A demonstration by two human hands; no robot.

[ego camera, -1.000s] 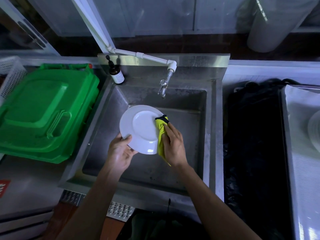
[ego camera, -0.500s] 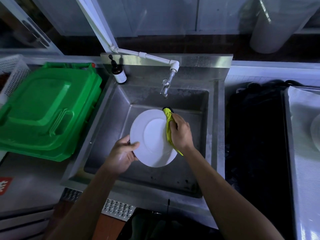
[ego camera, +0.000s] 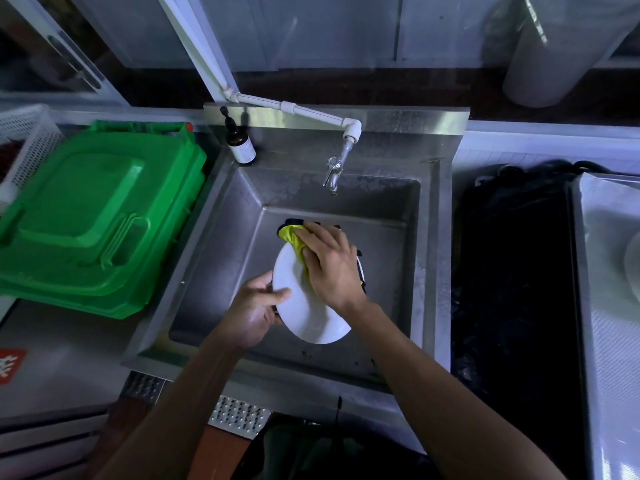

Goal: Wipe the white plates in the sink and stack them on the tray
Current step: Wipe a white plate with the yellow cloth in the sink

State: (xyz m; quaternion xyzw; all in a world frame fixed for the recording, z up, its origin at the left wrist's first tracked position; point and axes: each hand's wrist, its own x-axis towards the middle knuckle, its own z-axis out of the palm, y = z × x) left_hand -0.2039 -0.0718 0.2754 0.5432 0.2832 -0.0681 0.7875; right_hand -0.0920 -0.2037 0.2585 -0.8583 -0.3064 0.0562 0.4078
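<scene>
Sink (ego camera: 221, 271): stainless basin. The person holds one white plate (ego camera: 304, 317) over it, tilted, clear of the basin floor.

Left hand (ego camera: 252, 313): grips the plate's left rim, thumb across the front face, fingers (ego camera: 266, 275) curled behind the edge. Right hand (ego camera: 329, 268): fingers lie fairly flat on a yellow cloth (ego camera: 294, 240), pressing it against the plate's upper face; dark trim of the cloth shows beyond the fingertips.

Handling judgement: plate is rigid glazed ceramic, moderately heavy for one hand, breakable against steel. Probably slick if wet, so a rim pinch with thumb opposed looks like the safest hold. Cloth is soft and limp; conforms under pressure.

Tray (ego camera: 609, 306): well to the right of the right hand, beyond a dark covered section of counter (ego camera: 512, 271); a pale round edge at the frame border may be a plate already there, cannot tell for certain.

Room: dim. Green bin lid (ego camera: 86, 220) left of the left hand. Tap (ego camera: 334, 171) and brown pump bottle (ego camera: 240, 143) stand beyond the fingers at the sink's back edge.
</scene>
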